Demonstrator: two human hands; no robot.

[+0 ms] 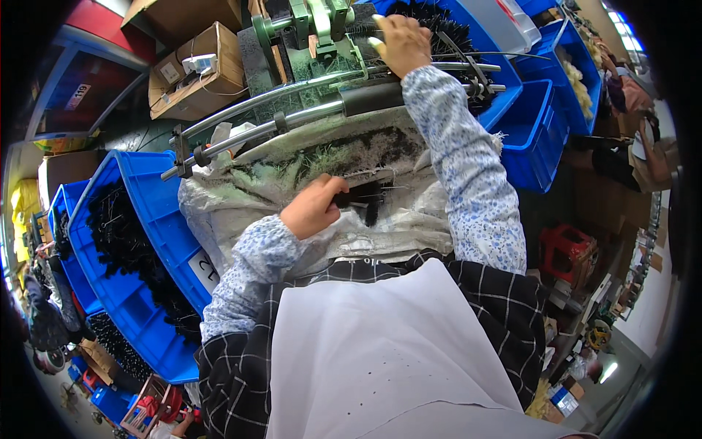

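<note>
My left hand (313, 208) is closed, its fingers curled at the end of a dark bundle of black bristle brushes (371, 196). Thin wire ends stick out of the bundle to the right. It lies over a dusty whitish sack cloth (256, 194) spread across my lap. My right hand (404, 45) reaches over the right side of a green machine (322, 33), its thumb and forefinger apart. No held thing shows in it. Black bristle pieces (453, 33) lie in a blue bin just beyond that hand.
Metal rails (300, 117) cross in front of me. At my left stands a blue bin (157, 197) with black brushes; at right, an empty-looking blue bin (530, 143) and a red stool (567, 252). A cardboard box (212, 73) sits beyond the rails. Other people are at the right edge.
</note>
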